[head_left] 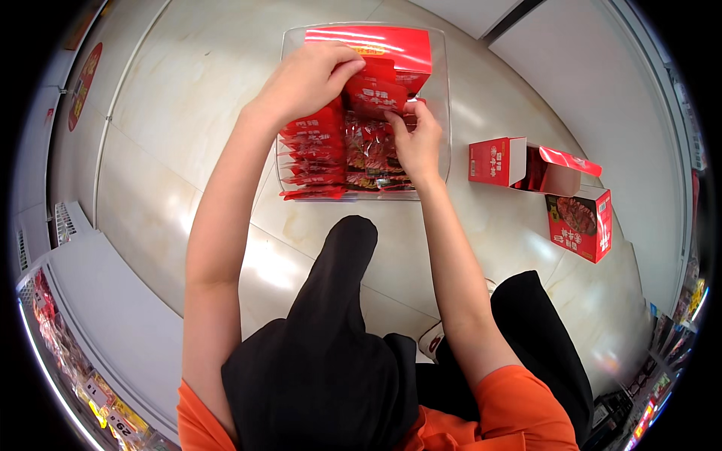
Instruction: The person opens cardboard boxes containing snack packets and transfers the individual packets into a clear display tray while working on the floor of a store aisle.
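A clear plastic bin [449, 98] stands on the floor in front of me, with a red carton [410, 43] at its far end. In the bin's left part, red packets [312, 154] stand in a tight row; beside them are packets with printed, shiny faces [367, 146]. Between my hands is a red packet [378, 96], tilted in front of the carton. My left hand [316, 79] is closed, thumb and fingers pinching red packaging at its upper end. My right hand [418, 143] grips the packet's lower right edge. The carton's near side is partly hidden by the packet.
Right of the bin, an opened red carton [492, 161] lies on the tiled floor, its flaps spread. Another red carton [583, 225] is beside it. Pale cabinets [594, 75] border the right; shelves of packaged goods [68, 338] are at lower left. My black-clad knee [350, 237] is near the bin.
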A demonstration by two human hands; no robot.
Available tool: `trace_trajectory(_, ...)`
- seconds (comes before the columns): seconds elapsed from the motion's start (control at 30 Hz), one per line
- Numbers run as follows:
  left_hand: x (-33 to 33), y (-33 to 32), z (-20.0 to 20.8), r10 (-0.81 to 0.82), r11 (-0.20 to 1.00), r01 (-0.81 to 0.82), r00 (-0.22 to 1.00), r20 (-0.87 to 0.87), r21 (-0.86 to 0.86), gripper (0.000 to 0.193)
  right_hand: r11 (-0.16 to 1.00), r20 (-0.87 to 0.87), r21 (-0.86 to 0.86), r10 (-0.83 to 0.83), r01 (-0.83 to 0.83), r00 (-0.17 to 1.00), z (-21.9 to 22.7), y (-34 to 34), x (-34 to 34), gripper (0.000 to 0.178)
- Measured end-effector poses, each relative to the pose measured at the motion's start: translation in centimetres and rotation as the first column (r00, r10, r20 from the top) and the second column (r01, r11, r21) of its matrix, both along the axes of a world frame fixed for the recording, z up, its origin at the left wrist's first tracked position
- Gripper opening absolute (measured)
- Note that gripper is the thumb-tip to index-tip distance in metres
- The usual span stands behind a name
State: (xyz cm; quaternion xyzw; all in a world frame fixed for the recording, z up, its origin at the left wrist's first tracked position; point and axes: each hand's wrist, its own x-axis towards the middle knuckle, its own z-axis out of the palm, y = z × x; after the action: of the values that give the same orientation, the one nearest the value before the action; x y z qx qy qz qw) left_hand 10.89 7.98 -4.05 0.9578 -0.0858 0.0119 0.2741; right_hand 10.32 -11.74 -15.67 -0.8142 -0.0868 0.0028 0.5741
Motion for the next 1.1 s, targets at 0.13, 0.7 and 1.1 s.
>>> trace_trajectory(0.13,0.4,-0.2,-0.2,-0.002,0.999,0.002,1.000,-0.006,-0.041,0.026,0.997,-0.092,0.071,-0.029,0.035,0.995,1.2,0.3,-0.5,0.020)
trace_trajectory(0.7,-0.3,-0.4,-0.8,-0.037,0.966,0.003,0.991,0.127,0.260,0.040,0.970,0.088,-0.242,-0.006,0.028,0.996,-0.2,2.4,-2.2,0.062)
trace_trajectory(1.1,-0.5,-1.4,-1.1,-0.048,0.951,-0.017,0.978,0.204,0.309,0.055,0.947,0.181,-0.314,-0.003,0.061,0.983,1.1,1.7,-1.0,0.060)
